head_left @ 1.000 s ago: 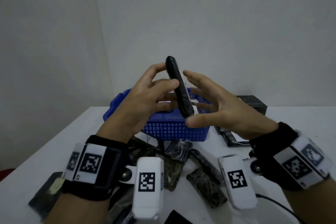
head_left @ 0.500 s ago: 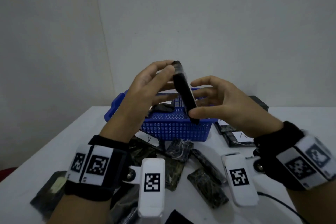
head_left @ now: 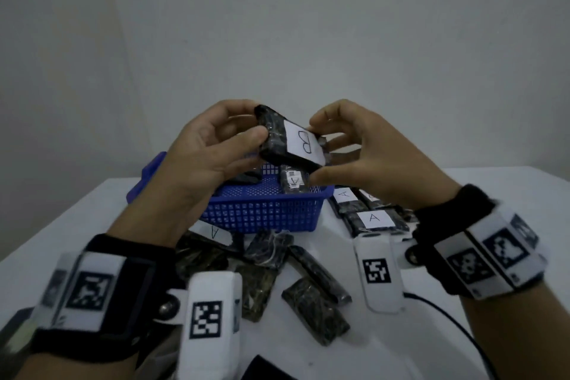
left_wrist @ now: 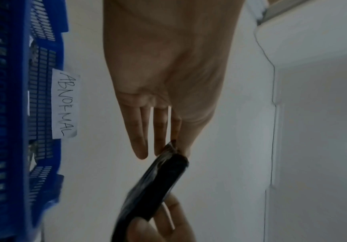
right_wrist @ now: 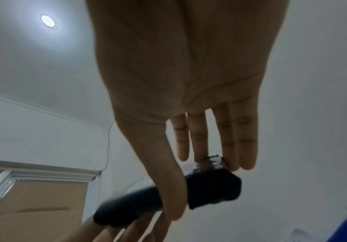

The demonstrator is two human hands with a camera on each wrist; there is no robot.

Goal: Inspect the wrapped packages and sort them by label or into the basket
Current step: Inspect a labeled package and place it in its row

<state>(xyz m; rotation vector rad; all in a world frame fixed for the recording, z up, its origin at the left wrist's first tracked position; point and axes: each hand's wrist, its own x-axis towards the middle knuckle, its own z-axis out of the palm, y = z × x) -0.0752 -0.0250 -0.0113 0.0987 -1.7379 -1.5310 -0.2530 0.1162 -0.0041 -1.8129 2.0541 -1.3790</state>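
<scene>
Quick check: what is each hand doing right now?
Left hand: grips the left end of the black wrapped package with the white B label.
Right hand: pinches the same package's right end between thumb and fingers.

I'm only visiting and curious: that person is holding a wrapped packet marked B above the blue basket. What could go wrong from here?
1. The package is held only by the fingers of both hands, over the blue basket; a slip could drop it in there.
2. That basket carries an ABNORMAL tag, so a sound B packet landing inside would be missorted.
3. The labelled packets nearby show A, so setting it there might mix the letters.
</scene>
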